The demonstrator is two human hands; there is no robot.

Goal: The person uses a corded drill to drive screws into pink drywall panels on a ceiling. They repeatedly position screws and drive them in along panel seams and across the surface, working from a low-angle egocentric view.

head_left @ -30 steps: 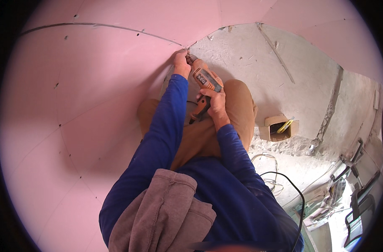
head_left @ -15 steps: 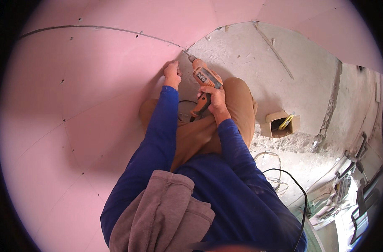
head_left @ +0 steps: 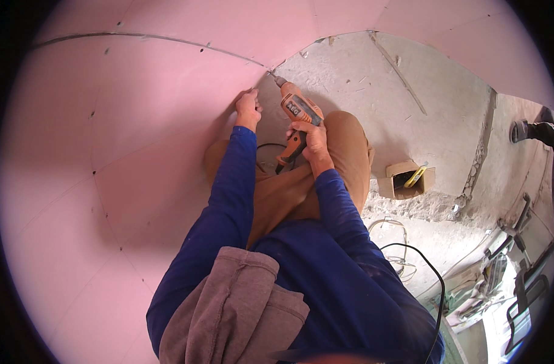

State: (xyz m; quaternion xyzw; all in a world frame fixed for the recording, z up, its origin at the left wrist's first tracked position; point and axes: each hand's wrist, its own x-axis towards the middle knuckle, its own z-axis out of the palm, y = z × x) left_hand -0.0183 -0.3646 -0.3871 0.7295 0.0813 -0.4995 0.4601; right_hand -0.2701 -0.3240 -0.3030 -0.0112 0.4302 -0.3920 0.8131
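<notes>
My right hand (head_left: 313,141) is wrapped round the handle of an orange and black power drill (head_left: 302,110). The drill slants up and to the left, its bit reaching the lower corner of a pink plasterboard wall (head_left: 149,97), where a dark seam (head_left: 228,53) meets the floor. My left hand (head_left: 249,108) is beside that corner with its fingers curled, close to or against the board. What those fingers hold, if anything, is hidden. Below the right hand, the drill's black cord (head_left: 271,144) loops between my bent legs.
To my right on the rough concrete floor (head_left: 435,139) stands an open cardboard box (head_left: 404,182) with a yellow-handled cutter (head_left: 415,176) in it. Coiled pale cable (head_left: 389,224) lies behind it. A person's shoe (head_left: 518,131) shows at the far right.
A person's shod foot and dark trouser leg have come into view at the right edge. Both my hands and the drill hold nearly the same place; the view has shifted slightly.
</notes>
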